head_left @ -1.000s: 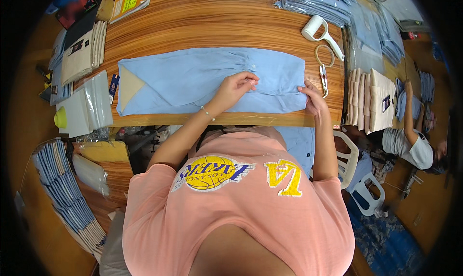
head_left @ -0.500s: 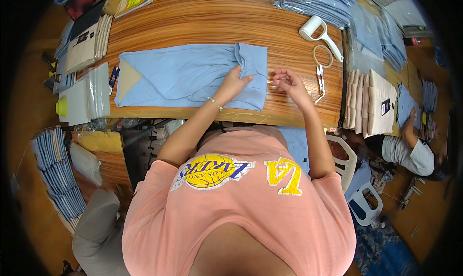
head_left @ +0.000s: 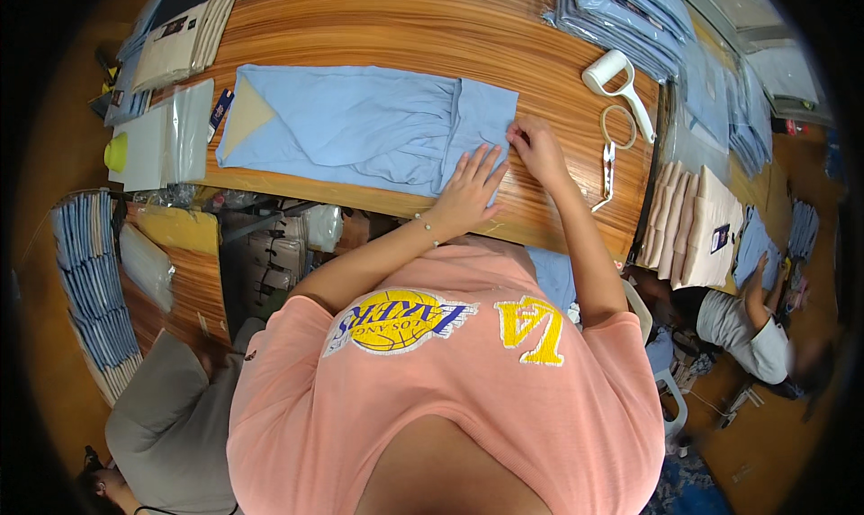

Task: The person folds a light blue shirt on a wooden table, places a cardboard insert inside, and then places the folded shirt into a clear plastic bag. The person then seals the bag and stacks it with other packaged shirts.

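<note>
- We see the light blue folded garment point(head_left: 360, 124) lying on the wooden table point(head_left: 396, 29), at eleven o'clock from the centre of our view, its beige corner point(head_left: 252, 119) towards nine.
- We see the left hand point(head_left: 465, 194) at the garment's four o'clock, palm down, fingers spread over the cloth, gripping nothing.
- We see the right hand point(head_left: 535, 146) at the garment's three o'clock, fingertips drawn together at its edge; we cannot tell whether they pinch cloth.
- From the right hand, we find metal snips point(head_left: 609, 155) at three o'clock and a white lint roller point(head_left: 604, 68) between one and two.
- We spot a navy tag point(head_left: 220, 108) just beside the garment, at nine.
</note>
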A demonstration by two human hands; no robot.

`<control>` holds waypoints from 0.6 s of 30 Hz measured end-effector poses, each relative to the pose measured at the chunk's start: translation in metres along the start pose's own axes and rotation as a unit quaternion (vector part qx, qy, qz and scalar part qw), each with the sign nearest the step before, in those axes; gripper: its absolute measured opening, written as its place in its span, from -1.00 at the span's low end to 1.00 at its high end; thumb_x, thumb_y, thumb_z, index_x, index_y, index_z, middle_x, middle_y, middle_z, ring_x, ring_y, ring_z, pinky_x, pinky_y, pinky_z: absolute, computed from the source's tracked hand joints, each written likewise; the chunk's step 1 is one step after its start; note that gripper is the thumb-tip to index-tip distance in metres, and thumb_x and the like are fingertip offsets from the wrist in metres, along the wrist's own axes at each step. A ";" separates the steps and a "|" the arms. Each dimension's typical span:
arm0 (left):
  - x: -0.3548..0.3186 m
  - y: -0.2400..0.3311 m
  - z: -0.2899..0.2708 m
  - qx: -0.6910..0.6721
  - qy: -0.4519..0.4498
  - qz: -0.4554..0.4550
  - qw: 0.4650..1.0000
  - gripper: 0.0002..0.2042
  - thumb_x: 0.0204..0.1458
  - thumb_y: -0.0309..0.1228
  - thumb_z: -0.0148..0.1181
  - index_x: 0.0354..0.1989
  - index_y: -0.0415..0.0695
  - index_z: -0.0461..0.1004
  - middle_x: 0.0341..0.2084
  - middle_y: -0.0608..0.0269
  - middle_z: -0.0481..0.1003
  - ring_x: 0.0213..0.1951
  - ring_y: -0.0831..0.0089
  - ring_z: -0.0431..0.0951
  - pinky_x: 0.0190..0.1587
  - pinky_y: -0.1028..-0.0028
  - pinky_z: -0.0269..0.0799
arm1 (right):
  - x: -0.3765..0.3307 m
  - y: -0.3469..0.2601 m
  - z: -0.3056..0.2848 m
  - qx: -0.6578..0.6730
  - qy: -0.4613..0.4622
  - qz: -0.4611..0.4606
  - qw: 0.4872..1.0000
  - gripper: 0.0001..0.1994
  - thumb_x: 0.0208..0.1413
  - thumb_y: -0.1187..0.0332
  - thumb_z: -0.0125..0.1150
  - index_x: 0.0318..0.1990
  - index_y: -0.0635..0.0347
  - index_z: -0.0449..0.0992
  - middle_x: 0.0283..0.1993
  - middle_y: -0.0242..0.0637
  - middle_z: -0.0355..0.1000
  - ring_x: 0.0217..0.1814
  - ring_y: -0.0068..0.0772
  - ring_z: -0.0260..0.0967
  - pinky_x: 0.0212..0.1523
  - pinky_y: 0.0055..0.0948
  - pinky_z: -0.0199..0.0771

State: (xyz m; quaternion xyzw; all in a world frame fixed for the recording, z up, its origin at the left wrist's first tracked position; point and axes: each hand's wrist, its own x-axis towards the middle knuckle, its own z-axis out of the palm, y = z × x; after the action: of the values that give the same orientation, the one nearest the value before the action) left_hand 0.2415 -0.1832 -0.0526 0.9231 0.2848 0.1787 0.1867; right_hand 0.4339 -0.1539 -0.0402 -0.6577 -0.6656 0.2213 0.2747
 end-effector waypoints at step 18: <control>-0.016 -0.006 0.001 -0.109 -0.008 -0.103 0.989 -0.34 -0.01 -0.38 -0.07 0.27 -0.38 -0.11 0.31 -0.16 -0.18 0.36 0.04 -0.27 0.32 0.13 -0.31 | 0.064 -0.001 -0.018 -0.282 -0.168 -0.409 0.851 -0.47 -0.13 0.47 0.13 0.10 -0.17 0.36 0.27 -0.41 0.17 0.33 -0.38 0.05 0.35 0.08 -0.20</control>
State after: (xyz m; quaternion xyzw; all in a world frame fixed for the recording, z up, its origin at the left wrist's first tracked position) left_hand 0.2264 -0.1885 -0.0602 0.8642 0.3561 0.1812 0.3059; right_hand 0.4463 -0.0908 -0.0214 -0.3282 -0.9442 -0.0016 0.0272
